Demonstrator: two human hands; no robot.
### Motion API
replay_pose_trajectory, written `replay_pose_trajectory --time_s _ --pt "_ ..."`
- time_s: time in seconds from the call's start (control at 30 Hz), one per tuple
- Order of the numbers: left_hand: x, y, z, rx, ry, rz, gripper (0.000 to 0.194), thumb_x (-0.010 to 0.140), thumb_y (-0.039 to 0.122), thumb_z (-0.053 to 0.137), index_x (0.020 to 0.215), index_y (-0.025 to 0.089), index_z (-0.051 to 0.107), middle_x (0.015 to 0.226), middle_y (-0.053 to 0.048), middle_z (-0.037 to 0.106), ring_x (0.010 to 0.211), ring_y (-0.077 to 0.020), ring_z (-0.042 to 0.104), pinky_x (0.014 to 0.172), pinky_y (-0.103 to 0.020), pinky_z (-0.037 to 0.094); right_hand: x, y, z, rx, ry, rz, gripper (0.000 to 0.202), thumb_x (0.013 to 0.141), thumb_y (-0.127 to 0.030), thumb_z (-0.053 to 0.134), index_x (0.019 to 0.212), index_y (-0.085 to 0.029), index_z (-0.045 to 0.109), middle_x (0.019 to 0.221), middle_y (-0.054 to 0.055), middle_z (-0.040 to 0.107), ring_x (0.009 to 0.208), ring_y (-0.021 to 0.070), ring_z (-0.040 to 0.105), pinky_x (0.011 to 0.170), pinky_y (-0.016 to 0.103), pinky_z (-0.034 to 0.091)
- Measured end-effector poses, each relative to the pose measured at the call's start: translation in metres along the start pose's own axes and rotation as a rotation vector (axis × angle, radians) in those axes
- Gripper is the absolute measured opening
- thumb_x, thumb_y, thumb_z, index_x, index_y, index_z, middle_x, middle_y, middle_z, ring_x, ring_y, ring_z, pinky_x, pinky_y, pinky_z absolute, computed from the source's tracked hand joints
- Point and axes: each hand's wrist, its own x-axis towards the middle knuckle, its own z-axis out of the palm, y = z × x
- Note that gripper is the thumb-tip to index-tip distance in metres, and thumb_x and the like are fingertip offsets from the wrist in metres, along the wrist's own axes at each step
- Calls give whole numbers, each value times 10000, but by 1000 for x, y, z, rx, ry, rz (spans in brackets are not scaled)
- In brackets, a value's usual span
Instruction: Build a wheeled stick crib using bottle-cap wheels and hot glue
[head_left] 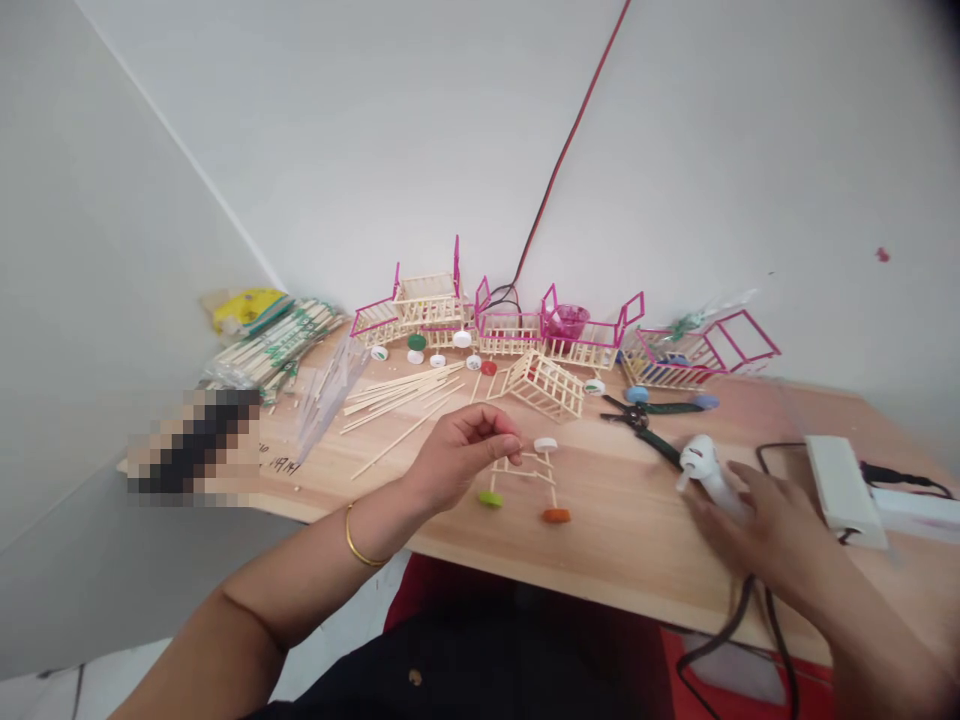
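Note:
My left hand (469, 455) is closed in a pinch at the upper left corner of a small frame of thin wooden sticks (525, 472). Bottle caps serve as wheels on it: a white cap (546, 444), an orange cap (556, 516) and a green cap (490, 499). That corner is hidden behind my fingertips. To the right, my right hand (772, 520), slightly blurred, has its thumb and fingers around the body of a white hot glue gun (701, 458), whose nozzle points left.
Along the wall stand stick carts with pink rails (510, 330) and a pink cup (568, 322). Loose sticks (405, 390), a stick cage (544, 385) and green-handled pliers (637, 420) lie nearer. Bagged sticks (277, 345) are left; a white power box (844, 490) and cords are right.

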Motion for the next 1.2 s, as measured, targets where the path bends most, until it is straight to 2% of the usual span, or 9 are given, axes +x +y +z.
replay_pose_trajectory --time_s 0.07,0.17,0.27,0.33,0.43,0.6,0.77,0.93,1.2 --pt "-5 3 7 -56 -10 -71 209 685 224 779 750 102 622 669 -7 645 591 -83 591 646 -242 463 -9 -15 -15 -74 57 7 578 779 -578 553 1126 -118 603 1035 278 616 967 414 593 721 489 468" --pt "-15 0 20 -157 -2 -199 242 631 234 820 739 100 650 642 -8 653 554 -83 584 619 -247 446 -24 -55 -36 181 113 -59 424 850 -503 518 1161 -222 583 1046 156 642 898 295 622 758 430 496" --pt "-27 -7 34 -258 -4 -331 258 599 238 844 725 99 667 612 -4 644 526 -74 557 636 -270 449 -39 -107 -43 481 -9 -248 261 868 -401 564 1079 -255 613 967 72 655 822 211 632 751 355 516" --pt "-35 -12 41 -299 -5 -387 261 592 241 849 735 101 682 615 -10 648 522 -65 545 631 -258 435 -47 -137 -41 608 -126 -355 261 864 -340 597 1110 -255 606 895 48 653 789 185 636 710 309 528" --pt "-47 -19 46 -324 -13 -408 263 582 268 856 716 108 696 719 -39 680 590 -77 568 635 -242 425 -56 -162 -33 740 -191 -413 268 868 -277 607 1135 -252 614 896 40 650 751 162 635 686 290 540" --pt "-63 -22 43 -300 -3 -419 247 593 271 855 727 114 719 675 -17 655 586 -62 533 634 -223 392 -72 -168 -27 862 -115 -436 258 863 -157 595 1089 -256 667 891 45 662 768 159 659 652 267 560" --pt "-75 -18 42 -281 -54 -433 272 629 329 832 746 108 725 665 -19 626 631 -80 519 674 -248 383 -87 -171 -29 791 68 -505 314 852 -109 586 1096 -277 690 878 55 674 810 176 653 667 286 563" --pt "-92 -21 31 -155 -58 -378 284 717 388 760 716 113 690 647 -14 580 621 -88 469 625 -233 352 -94 -177 -19 714 144 -644 424 827 -69 596 1192 -280 639 797 39 653 703 165 598 628 309 513" --pt "-111 -34 18 -122 -62 -426 407 795 502 635 706 105 626 609 -18 545 584 -100 472 620 -239 352 -99 -185 6 653 67 -708 116 860 -98 553 821 -188 614 700 32 592 656 169 507 638 327 440"
